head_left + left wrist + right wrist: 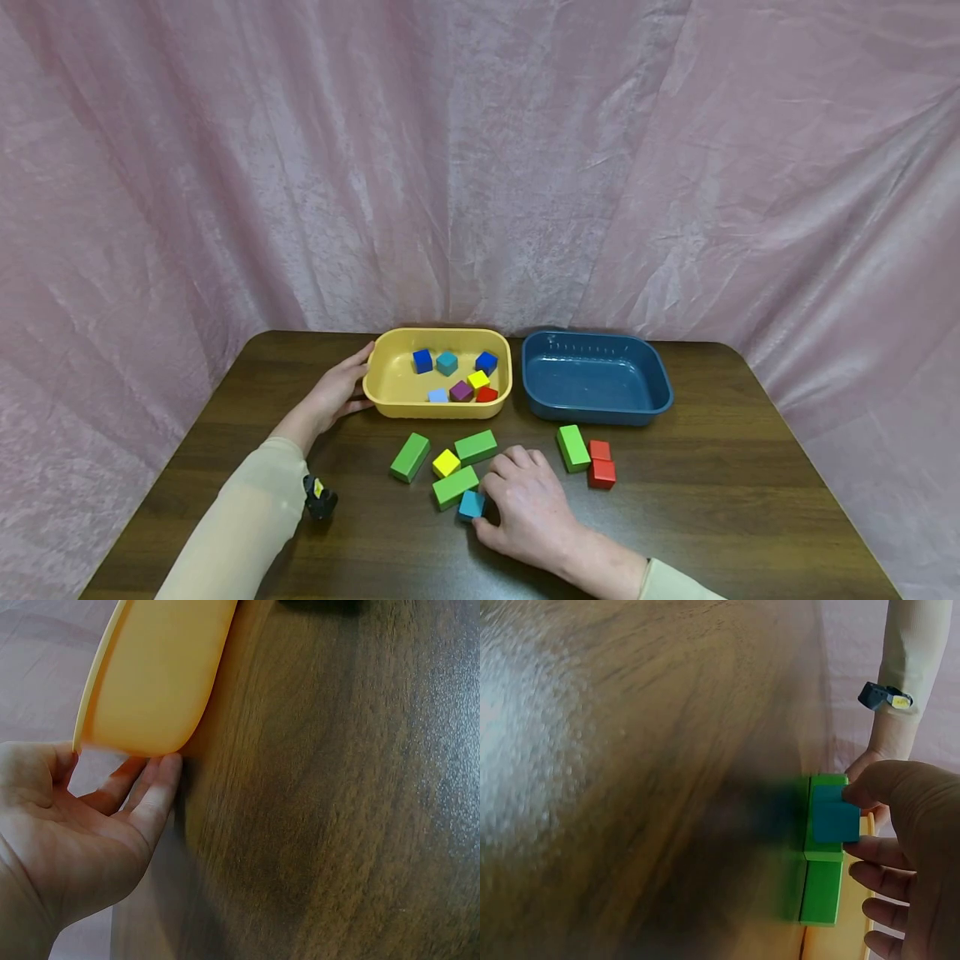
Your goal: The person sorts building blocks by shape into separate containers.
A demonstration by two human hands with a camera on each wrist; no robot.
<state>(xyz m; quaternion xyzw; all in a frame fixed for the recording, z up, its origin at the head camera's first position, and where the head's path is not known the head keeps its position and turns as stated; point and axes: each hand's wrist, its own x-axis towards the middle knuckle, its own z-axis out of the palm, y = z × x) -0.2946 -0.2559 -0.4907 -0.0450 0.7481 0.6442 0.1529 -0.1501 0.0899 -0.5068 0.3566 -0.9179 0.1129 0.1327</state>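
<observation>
My left hand holds the left end of a yellow tray. In the left wrist view its thumb is at the tray's rim and its fingertips lie along the lower edge of the end wall. Between the thumb and index finger of my right hand is a light-blue cube, pinched low over the table's front half. A green block is just beyond this cube, and a yellow cube lies behind that block. Inside the tray are several small cubes, among them a purple cube.
Right of the yellow tray stands a dark-blue tray. In front of it lie a green block and two red cubes. Two more green blocks lie before the yellow tray. A pink curtain hangs behind the wooden table.
</observation>
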